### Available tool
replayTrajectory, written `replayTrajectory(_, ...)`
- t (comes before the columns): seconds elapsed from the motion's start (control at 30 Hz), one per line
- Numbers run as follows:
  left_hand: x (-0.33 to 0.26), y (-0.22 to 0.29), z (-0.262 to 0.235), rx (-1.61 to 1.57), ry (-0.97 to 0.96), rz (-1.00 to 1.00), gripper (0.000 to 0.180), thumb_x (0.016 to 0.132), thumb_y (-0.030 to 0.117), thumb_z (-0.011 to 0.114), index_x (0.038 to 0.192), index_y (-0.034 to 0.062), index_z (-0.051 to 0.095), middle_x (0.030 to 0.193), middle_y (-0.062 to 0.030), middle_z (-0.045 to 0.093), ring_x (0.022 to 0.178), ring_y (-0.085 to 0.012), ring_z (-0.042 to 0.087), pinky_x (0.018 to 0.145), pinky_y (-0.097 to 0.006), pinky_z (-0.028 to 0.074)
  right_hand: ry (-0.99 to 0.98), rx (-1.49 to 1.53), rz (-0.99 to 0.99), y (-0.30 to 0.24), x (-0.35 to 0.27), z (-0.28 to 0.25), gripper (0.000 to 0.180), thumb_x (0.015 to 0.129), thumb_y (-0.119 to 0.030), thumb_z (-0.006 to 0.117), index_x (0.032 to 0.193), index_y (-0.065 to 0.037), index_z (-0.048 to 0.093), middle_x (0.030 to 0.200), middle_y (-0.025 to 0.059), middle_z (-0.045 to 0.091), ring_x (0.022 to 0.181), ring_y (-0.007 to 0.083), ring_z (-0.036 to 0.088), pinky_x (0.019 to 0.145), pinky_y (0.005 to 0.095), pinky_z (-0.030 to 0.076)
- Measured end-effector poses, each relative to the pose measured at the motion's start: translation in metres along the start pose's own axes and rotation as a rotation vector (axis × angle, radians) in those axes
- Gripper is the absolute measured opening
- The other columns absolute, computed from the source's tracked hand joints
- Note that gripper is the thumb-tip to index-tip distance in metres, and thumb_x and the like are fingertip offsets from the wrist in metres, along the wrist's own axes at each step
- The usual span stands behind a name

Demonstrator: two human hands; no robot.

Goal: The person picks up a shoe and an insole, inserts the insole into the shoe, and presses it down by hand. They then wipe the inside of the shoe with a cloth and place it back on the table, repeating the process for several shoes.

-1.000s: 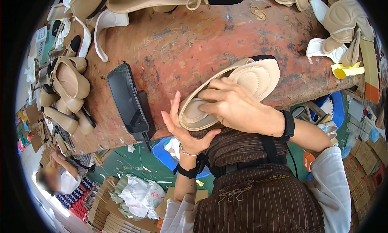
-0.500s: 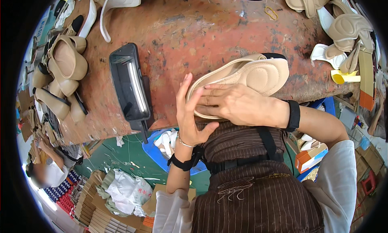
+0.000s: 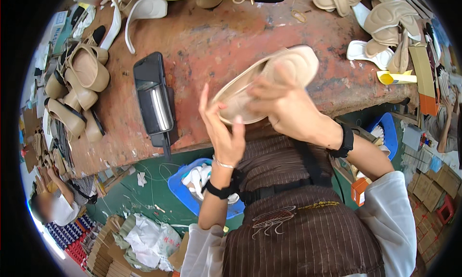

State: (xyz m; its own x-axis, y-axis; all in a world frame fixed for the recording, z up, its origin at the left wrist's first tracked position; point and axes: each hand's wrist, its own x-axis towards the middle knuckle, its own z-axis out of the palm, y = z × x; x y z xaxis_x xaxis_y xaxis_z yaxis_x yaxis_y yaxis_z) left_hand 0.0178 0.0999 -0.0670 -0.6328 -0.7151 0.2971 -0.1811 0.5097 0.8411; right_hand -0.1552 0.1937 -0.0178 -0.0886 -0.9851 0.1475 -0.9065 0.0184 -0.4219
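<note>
A beige shoe [image 3: 230, 91] lies tilted over the near edge of the worktable, its heel end toward me. A cushioned beige insole [image 3: 306, 65] lies along it, with the rounded front part lying over the toe end. My left hand [image 3: 222, 135] grips the heel end, fingers at the outer side and thumb at the near rim. My right hand [image 3: 293, 106] is over the middle of the insole; its fingers are smeared by motion, and whether they touch the insole I cannot tell.
A black phone-like device [image 3: 153, 94] lies left of the shoe. Beige shoes [image 3: 86, 72] are piled at the far left, beige insoles [image 3: 392, 22] at the far right. A yellow curled piece [image 3: 395, 78] sits near the right edge. Below the table stands a blue bin [image 3: 180, 185].
My right hand has lifted from the heel part of the insole and shifted toward its front. The shoe has turned slightly, and its black toe cap no longer shows. The whole view has shifted a little.
</note>
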Motion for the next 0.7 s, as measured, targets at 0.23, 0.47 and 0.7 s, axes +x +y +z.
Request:
replayTrajectory(0.23,-0.004,0.082,0.022,0.411,-0.466,0.029,0.054,0.079,0.018,0.077,0.125,0.0012,0.054,0.156,-0.0233,0.029,0.118,-0.0430,0.051,0.093,-0.048,0.049,0.441,0.202,0.592,0.041,0.036,-0.055,0.045,0.077,-0.011,0.070,0.120,0.001,0.061,0.131,0.0233,0.056,0.125,0.0440,0.051,0.106,0.0579,0.039)
replayTrajectory(0.47,0.004,0.079,0.043,0.733,-0.751,0.063,0.038,0.075,0.025,0.077,0.106,0.0038,0.072,0.107,-0.0096,0.064,0.081,-0.0255,0.060,0.052,-0.032,0.055,0.114,0.139,0.361,-0.036,-0.051,-0.033,0.022,0.075,0.004,0.062,0.095,0.001,0.055,0.128,0.0296,0.057,0.126,0.0479,0.051,0.110,0.0583,0.035)
replayTrajectory(0.7,0.009,0.080,0.036,0.656,-0.644,0.158,0.033,0.072,0.027,0.078,0.097,0.0064,0.074,0.115,-0.0081,0.063,0.085,-0.0316,0.062,0.053,-0.039,0.056,0.196,-0.156,0.367,0.009,0.003,0.014,0.049,0.077,0.001,0.058,0.126,0.006,0.053,0.127,0.0257,0.059,0.125,0.0433,0.053,0.116,0.0592,0.024)
